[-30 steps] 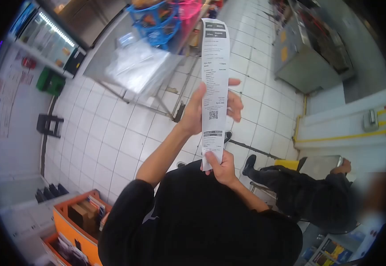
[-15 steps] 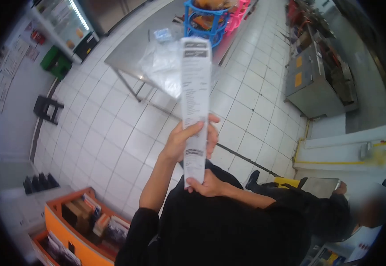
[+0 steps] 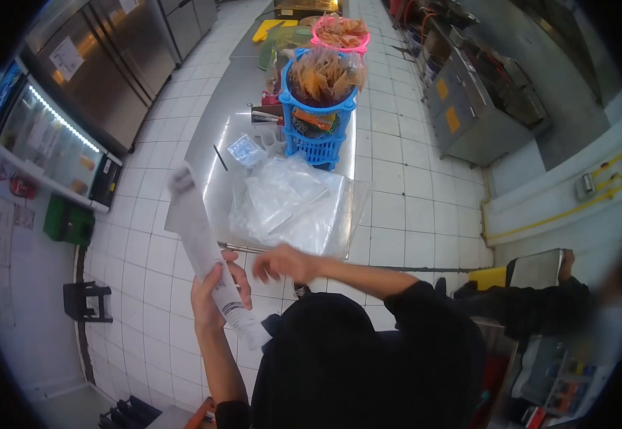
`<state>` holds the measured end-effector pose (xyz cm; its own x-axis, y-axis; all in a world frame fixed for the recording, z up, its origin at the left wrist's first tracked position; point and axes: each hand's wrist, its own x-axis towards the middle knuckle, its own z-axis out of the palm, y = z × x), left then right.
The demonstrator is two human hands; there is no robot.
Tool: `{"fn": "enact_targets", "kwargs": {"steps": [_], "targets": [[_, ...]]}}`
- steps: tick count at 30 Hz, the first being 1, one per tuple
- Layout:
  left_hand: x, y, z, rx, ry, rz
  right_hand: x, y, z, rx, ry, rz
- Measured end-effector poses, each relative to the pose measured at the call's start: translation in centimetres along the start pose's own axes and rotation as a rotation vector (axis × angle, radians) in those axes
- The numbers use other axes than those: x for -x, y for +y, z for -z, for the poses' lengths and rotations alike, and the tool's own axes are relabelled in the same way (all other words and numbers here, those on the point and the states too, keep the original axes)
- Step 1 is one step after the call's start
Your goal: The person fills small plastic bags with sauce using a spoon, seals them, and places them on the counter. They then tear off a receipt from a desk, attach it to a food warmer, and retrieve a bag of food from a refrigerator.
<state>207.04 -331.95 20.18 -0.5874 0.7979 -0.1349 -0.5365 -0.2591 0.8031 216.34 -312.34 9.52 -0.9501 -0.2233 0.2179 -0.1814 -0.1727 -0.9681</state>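
Now only the left hand (image 3: 214, 297) grips the long receipt (image 3: 207, 254), fingers (image 3: 239, 275) wrapped around its lower half; the strip tilts up and to the left, its top blurred. Dark printed bands and a code-like block show near the lower end, but no writing can be read. The right hand (image 3: 282, 263) is off the paper, fingers loosely curled and grasping nothing, just short of the near edge of the steel surface (image 3: 218, 154). On that surface lie clear plastic bags (image 3: 289, 204), a small printed packet (image 3: 245, 150) whose label cannot be read, and a blue basket (image 3: 314, 118) of orange-toned packets, with a pink basket (image 3: 339, 32) beyond it. Sheets of paper hang on the steel refrigerator doors (image 3: 103, 71), text too small to tell. A lit display cooler (image 3: 50, 139) stands at left above a green crate (image 3: 68, 222). Another person in a dark sleeve (image 3: 532, 307) stands at right.

Compared with the earlier frames, the receipt was held upright before the chest by both hands, the right at its bottom end; it has since swung left and the right hand has let go and moved toward the surface.
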Motion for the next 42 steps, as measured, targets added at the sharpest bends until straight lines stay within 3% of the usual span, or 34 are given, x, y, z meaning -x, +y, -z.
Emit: {"fn": "enact_targets", "kwargs": {"steps": [1,3,5,8,10,14,17,20,27,29,35,39,42], "targets": [[-1.1,0.7,1.0,0.012,-0.01,0.013,-2.8,-1.7,1.7,-0.075,0.073,-0.036],[-3.0,2.2,2.9,-0.005,-0.112,0.118,-8.7,-3.0,3.1,0.172,0.207,0.174],[-5.8,2.7,5.5,0.031,-0.182,0.164,-13.7,-7.3,3.2,0.085,0.137,0.166],[-9.0,4.9,8.6,0.152,-0.297,0.329,-20.9,-7.5,3.3,0.313,0.467,0.352],[-10.5,7.3,10.6,0.15,-0.338,0.39,-24.1,-7.8,3.9,0.081,0.612,0.143],[-11.0,13.2,17.0,0.04,-0.402,0.472,-31.4,-9.8,3.5,0.122,0.805,0.15],[-12.3,17.3,22.9,-0.019,-0.632,0.517,-38.0,-11.7,2.9,0.094,0.878,0.215],[-13.3,19.9,27.2,0.003,-0.731,0.541,-43.5,-13.0,2.1,0.293,0.922,0.287],[-21.4,25.2,35.4,0.034,-0.901,0.657,-53.9,-12.4,5.2,0.539,0.975,0.174],[-25.4,27.0,37.8,0.032,-0.886,0.692,-57.6,-10.7,8.3,0.62,0.957,0.198],[-38.9,32.6,45.4,-0.074,-0.871,0.585,-68.8,-6.1,20.4,0.446,0.887,0.243],[-48.1,38.9,47.7,-0.129,-0.809,0.633,-77.1,-6.5,28.3,0.412,0.941,0.288],[-54.5,42.1,48.8,-0.103,-0.793,0.662,-82.8,-8.3,33.2,0.529,0.817,0.318]]}}
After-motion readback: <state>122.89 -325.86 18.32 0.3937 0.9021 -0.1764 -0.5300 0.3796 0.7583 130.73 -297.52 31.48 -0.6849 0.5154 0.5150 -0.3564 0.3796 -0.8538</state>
